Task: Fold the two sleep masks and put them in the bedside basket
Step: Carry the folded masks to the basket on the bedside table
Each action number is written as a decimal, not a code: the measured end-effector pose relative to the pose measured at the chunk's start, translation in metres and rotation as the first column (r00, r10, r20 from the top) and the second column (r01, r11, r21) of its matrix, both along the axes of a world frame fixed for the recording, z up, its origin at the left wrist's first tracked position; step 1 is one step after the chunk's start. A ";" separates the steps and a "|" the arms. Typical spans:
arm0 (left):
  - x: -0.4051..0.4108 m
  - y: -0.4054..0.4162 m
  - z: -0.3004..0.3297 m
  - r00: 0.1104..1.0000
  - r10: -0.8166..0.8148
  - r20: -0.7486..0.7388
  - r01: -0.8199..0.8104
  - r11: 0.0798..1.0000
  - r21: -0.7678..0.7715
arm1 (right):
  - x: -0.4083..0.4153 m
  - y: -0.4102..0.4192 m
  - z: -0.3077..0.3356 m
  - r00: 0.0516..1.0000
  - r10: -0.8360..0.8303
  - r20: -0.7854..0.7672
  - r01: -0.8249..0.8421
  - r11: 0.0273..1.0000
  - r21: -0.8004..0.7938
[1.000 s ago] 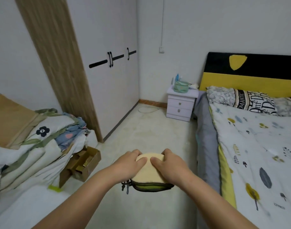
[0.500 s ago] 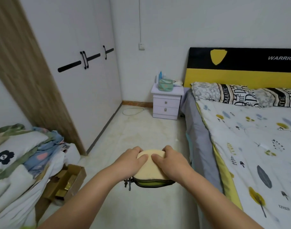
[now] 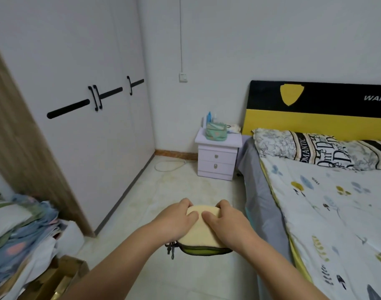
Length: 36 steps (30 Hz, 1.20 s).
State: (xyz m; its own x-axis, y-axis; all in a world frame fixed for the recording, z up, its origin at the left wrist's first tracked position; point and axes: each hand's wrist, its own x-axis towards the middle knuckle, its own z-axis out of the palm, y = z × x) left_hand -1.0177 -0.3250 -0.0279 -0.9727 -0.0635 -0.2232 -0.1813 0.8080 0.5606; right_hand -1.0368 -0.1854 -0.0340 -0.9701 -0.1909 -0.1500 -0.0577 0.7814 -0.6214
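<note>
Folding looks done; carrying underway, placing still to do. Both masks appear stacked in the hands, well short of the basket.

Bed (image 3: pixel 336 213) fills the right side, patterned quilt and pillows, black-and-yellow headboard behind. Wardrobe (image 3: pixel 87 126) runs along the left wall, doors closed. Between them a strip of bare floor (image 3: pixel 180 191) leads straight to the bedside cabinet (image 3: pixel 217 161) in the corner by the headboard. Nothing lies across that strip except a loose white cable (image 3: pixel 170 165) near the skirting, left of the cabinet.

Left foreground: heap of bedding (image 3: pixel 18 230) and an open cardboard box (image 3: pixel 61 276), beside the path, not in it.

Bedside basket (image 3: pixel 216 132), green fabric, sits on the cabinet top, bottles just behind it; already looks partly filled.

Left hand (image 3: pixel 176 221) and right hand (image 3: pixel 226 224) press in from either side, thumbs on top, clasping the folded cream sleep mask (image 3: pixel 199 230) stacked on a green sleep mask (image 3: pixel 204 250) whose strap toggle dangles at the left.
</note>
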 end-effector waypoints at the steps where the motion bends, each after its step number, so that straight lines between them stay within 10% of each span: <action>1: -0.014 -0.002 -0.001 1.000 -0.007 0.007 0.007 1.000 -0.002 | -0.013 -0.002 -0.002 1.000 -0.002 0.008 0.002 1.000 -0.005; 36: -0.579 -0.066 -0.024 0.981 -0.179 0.071 0.177 0.984 0.031 | -0.554 -0.062 -0.024 0.990 -0.128 0.064 0.129 0.991 -0.019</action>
State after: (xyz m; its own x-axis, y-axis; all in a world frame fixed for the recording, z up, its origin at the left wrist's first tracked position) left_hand -1.5971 -0.3910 -0.0522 -0.9490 0.1152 -0.2934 -0.0773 0.8172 0.5711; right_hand -1.5909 -0.2471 -0.0580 -0.9756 -0.0697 -0.2084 0.0818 0.7652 -0.6386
